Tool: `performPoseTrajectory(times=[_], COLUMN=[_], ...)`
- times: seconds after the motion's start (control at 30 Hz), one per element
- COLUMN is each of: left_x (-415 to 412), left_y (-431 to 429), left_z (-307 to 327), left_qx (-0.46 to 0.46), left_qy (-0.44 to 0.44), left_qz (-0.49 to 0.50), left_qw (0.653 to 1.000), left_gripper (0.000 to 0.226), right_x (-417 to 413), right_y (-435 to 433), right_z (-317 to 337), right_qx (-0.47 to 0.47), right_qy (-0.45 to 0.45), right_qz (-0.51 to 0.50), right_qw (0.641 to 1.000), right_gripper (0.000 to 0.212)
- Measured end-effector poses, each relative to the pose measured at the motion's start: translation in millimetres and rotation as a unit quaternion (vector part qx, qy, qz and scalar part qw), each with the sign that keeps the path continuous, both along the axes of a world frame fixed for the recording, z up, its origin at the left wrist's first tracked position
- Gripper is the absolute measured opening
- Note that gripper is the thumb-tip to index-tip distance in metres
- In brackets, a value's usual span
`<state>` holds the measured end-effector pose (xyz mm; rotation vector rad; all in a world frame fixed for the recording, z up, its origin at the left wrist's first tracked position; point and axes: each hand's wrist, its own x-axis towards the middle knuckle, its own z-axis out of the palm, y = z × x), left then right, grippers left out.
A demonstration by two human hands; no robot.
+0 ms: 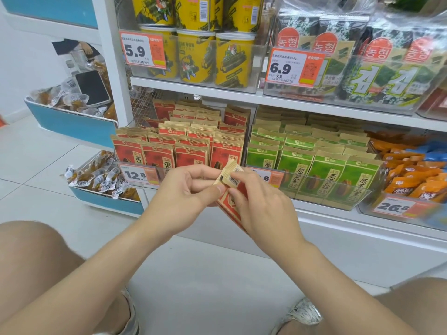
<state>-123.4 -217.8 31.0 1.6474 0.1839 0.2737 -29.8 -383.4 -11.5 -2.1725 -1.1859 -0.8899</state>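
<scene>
I hold a red and tan packet of sunflower seeds (230, 180) in front of the lower shelf, tilted with its barcode end up. My left hand (186, 192) pinches its upper left edge between thumb and fingers. My right hand (261, 204) grips the packet from the right, fingers curled over its middle and covering much of it. Just behind stands a clear bin of matching red seed packets (183, 146) in upright rows.
Green seed packets (321, 165) fill the bin to the right, orange snack packs (416, 180) beyond. Yellow tubs (196, 56) and seaweed packs (387, 68) sit on the shelf above. A phone (92, 88) lies on wrapped snacks in a blue bin at left. My knees frame the white floor.
</scene>
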Motion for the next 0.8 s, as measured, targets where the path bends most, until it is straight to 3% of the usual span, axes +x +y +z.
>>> performPoseTrajectory(times=[0.07, 0.1, 0.17, 0.23, 0.33, 0.57, 0.67, 0.8], left_x=[-1.1, -1.4, -1.3, -0.7, 1.2, 1.5, 1.5, 3.0], left_y=[-3.6, -5.6, -7.9, -7.0, -5.2, -1.0, 0.4, 0.8], left_z=[1.1, 1.7, 2.2, 2.7, 4.1, 1.2, 0.7, -1.1], left_qx=[0.002, 0.007, 0.007, 0.000, -0.008, -0.015, -0.006, -0.021], left_qy=[0.007, 0.009, 0.016, 0.022, 0.026, 0.017, -0.005, -0.021], left_qz=[-0.003, 0.000, 0.014, 0.021, 0.023, 0.010, -0.029, -0.018], left_qw=[1.000, 1.000, 1.000, 1.000, 0.999, 1.000, 1.000, 0.999], left_gripper=[0.014, 0.013, 0.013, 0.013, 0.013, 0.022, 0.037, 0.028], right_x=[0.1, -0.7, -3.9, -3.1, 0.1, 2.5, 3.6, -1.3], right_y=[3.4, 4.4, 5.5, 5.4, 5.9, 5.4, 1.5, -2.9], right_z=[0.2, 0.2, -0.2, -1.8, 0.4, 1.2, 4.5, 4.1], right_qx=[-0.031, -0.036, -0.028, 0.032, 0.114, 0.178, 0.219, 0.203], right_qy=[-0.042, -0.020, 0.114, 0.295, 0.405, 0.463, 0.454, 0.432], right_qz=[-0.024, -0.027, -0.010, 0.050, 0.087, 0.100, 0.118, 0.142], right_qw=[0.998, 0.999, 0.993, 0.954, 0.903, 0.863, 0.855, 0.867], right_gripper=[0.018, 0.018, 0.013, 0.014, 0.017, 0.013, 0.008, 0.014])
